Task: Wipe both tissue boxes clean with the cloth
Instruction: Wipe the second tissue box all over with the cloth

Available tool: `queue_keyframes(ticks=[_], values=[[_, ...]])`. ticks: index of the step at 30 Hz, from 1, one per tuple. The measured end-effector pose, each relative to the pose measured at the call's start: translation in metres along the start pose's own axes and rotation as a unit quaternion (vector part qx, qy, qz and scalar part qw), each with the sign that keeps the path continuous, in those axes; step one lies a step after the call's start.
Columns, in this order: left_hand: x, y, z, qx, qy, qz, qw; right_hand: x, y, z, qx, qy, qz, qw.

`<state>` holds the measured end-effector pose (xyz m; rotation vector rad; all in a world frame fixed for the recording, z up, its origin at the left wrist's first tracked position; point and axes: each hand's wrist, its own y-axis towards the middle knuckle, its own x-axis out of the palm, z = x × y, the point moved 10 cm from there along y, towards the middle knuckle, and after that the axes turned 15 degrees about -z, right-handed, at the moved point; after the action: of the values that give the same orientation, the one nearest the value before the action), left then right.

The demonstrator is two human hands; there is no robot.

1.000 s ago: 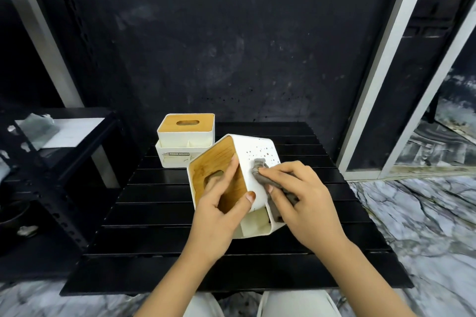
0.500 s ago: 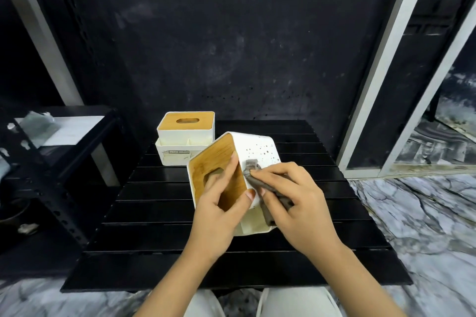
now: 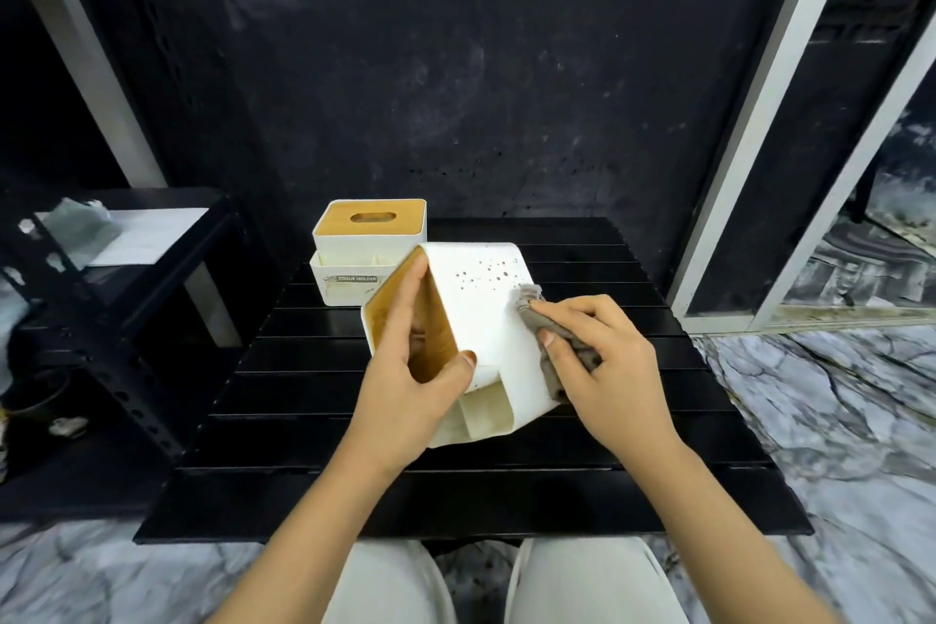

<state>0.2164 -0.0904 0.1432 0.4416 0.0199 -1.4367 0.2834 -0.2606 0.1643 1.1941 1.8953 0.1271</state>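
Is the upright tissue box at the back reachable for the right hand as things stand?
Probably not directly: the tilted white tissue box sits between the right hand, gripping the grey cloth, and the upright wooden-lidded box.

Black slatted table (image 3: 314,426), metal shelf (image 3: 126,299)

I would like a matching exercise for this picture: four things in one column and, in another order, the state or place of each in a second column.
1. near tissue box
2. far tissue box
3. cloth
4. left hand

a. stands upright at the table's back
b. gripped by the right hand
c. tipped on its side
d. grips the wooden lid

Pairs: 1-c, 2-a, 3-b, 4-d
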Motion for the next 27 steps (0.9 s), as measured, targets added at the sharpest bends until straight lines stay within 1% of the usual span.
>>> queue_keyframes(ticks=[4,8,10,13,21,27], values=[[-0.005,-0.002,0.000,0.003,0.007,-0.008,1.000,0.004,-0.009,0.004,0.008,0.009,0.003,1.000],[-0.013,-0.004,0.003,0.019,0.006,0.012,1.000,0.012,-0.016,0.005,0.010,-0.009,-0.008,1.000],[-0.017,-0.004,0.002,0.017,0.009,0.022,1.000,0.014,-0.017,0.001,0.004,-0.021,0.001,1.000],[-0.020,-0.004,0.001,0.025,-0.018,0.028,0.999,0.016,-0.017,-0.008,0.000,-0.045,0.012,0.999],[-0.014,-0.006,0.006,0.040,-0.030,0.007,0.999,0.021,0.000,-0.053,-0.075,-0.100,0.030,0.992],[-0.019,-0.009,0.001,0.036,-0.042,0.019,0.998,0.013,0.004,-0.019,-0.011,-0.070,0.040,0.997]])
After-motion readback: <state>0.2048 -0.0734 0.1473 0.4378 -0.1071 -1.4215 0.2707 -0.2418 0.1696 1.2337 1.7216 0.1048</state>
